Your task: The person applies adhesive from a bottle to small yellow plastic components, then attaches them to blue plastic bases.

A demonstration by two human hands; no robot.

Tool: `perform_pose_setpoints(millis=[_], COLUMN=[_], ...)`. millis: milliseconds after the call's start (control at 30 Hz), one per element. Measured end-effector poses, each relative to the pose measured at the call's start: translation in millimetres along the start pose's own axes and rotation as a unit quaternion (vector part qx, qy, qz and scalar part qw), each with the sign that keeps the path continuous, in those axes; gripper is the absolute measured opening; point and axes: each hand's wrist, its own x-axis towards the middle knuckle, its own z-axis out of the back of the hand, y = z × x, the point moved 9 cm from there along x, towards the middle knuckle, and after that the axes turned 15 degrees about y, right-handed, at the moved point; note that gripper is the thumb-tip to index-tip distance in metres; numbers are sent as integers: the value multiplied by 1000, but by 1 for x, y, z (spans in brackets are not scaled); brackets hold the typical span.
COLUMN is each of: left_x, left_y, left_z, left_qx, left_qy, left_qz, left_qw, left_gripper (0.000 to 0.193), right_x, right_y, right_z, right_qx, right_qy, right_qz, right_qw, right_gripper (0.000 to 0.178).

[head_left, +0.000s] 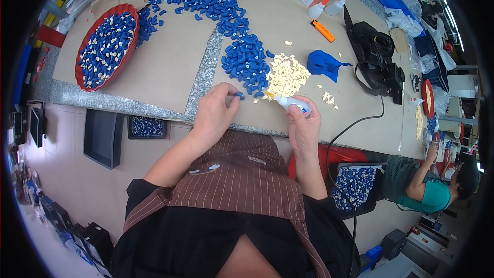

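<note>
My left hand [216,107] pinches a small blue curved piece [239,94] near the table's front edge. In my right hand [304,129] is a small white glue bottle [293,104], tilted so that its narrow nozzle points left. Its yellowish tip is at the near edge of a pile of small cream-coloured pieces [288,75]; whether it touches one I cannot tell. Just beyond my left hand, a heap of blue curved pieces [242,61] borders the cream pile and stretches to the far left.
A red scalloped bowl [136,31] of blue-and-cream pieces stands left. Farther right lie an orange lighter [323,30], a red-capped bottle [317,9], crumpled blue plastic [325,65] and black straps [371,46] with a cable. Another person [429,193] works at the right.
</note>
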Motion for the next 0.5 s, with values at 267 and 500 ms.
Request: perform_pose_setpoints(millis=[267, 500], left_x=[-5, -4], left_y=[15, 10], left_z=[-26, -25], left_qx=[-203, -195], left_qy=[29, 18], left_qz=[13, 0], left_qw=[979, 981], left_gripper=[18, 13], right_x=[-4, -4], right_y=[2, 6], right_z=[-15, -18], right_qx=[12, -43], right_qy=[43, 56], right_qz=[47, 67], right_qw=[998, 995], right_gripper=[21, 20])
